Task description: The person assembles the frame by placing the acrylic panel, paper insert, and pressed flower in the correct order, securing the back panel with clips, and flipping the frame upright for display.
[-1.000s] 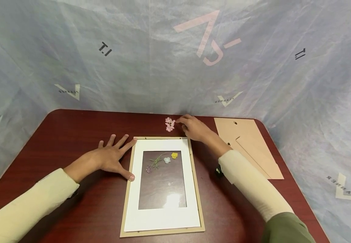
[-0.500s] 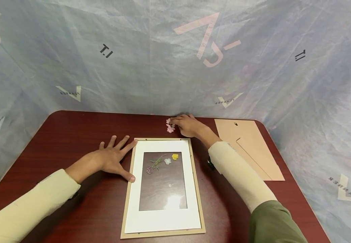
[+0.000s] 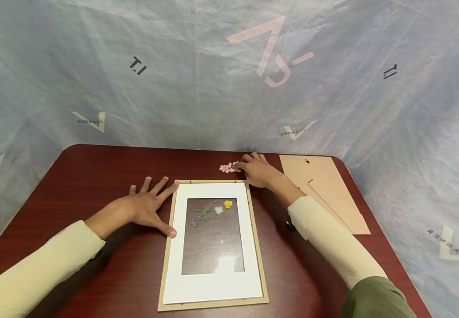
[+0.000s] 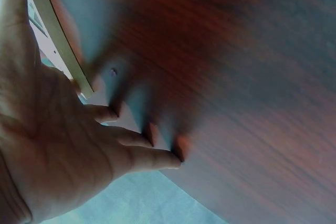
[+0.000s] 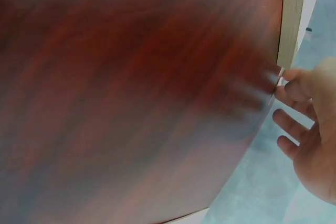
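Observation:
A light wooden picture frame lies on the dark red table, holding a white mat with a see-through window. Over the window's upper part are a purple flower sprig with green stems, a pale blue flower and a yellow flower. My left hand is spread at the frame's left side, thumb on its edge and other fingers toward the tabletop. Beyond the frame's top edge, my right hand pinches the right end of a pink flower sprig. Its fingertips partly cover that end.
A tan backing board with small dark hardware and a cut flap lies at the table's right side, partly behind the right forearm. Grey printed sheeting hangs close behind the table's back edge and along both sides.
My right hand has reached left to the pink flower sprig, taken its end and drawn back slightly right. The sprig has turned from upright to sideways. My left hand has stayed put.

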Demonstrator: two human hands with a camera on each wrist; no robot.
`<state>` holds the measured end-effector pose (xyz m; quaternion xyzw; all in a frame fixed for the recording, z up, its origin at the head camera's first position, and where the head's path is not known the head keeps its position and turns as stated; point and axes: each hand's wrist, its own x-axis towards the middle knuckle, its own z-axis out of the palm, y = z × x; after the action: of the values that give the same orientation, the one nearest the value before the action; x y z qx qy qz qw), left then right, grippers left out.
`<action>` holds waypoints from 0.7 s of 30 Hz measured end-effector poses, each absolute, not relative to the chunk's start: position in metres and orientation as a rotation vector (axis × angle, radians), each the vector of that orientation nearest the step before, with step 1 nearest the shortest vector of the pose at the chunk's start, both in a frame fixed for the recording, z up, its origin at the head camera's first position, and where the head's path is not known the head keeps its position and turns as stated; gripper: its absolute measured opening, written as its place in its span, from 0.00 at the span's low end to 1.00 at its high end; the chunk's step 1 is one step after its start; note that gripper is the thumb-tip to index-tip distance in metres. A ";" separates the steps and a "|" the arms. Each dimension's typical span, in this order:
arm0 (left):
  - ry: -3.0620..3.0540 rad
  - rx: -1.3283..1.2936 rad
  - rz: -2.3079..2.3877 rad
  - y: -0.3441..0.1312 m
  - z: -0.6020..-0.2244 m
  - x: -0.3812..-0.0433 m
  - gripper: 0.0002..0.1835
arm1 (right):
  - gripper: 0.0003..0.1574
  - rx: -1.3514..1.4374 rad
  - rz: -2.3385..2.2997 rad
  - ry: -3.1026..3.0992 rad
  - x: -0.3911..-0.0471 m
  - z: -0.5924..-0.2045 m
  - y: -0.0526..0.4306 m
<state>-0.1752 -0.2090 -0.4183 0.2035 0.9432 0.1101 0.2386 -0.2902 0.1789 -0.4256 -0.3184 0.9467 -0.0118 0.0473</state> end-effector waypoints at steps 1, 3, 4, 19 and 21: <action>2.583 0.557 0.300 -0.209 -0.418 -0.175 0.84 | 0.30 -0.966 -0.062 2.903 -0.289 -0.426 0.181; 2.582 0.557 0.298 -0.209 -0.418 -0.175 0.84 | 0.28 -0.935 -0.107 2.946 -0.288 -0.427 0.187; 2.581 0.557 0.298 -0.209 -0.418 -0.175 0.84 | 0.27 -0.914 -0.125 2.973 -0.287 -0.428 0.189; 2.559 0.546 0.314 -0.208 -0.419 -0.172 0.85 | 0.10 -0.752 -0.306 3.091 -0.296 -0.437 0.197; 2.557 0.545 0.317 -0.208 -0.419 -0.172 0.85 | 0.08 -0.747 -0.294 3.094 -0.297 -0.439 0.195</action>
<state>-0.1725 -0.2081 -0.4190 0.2002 0.9398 0.1165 0.2514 -0.2970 0.1954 -0.4391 -0.2336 0.9676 -0.0920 -0.0276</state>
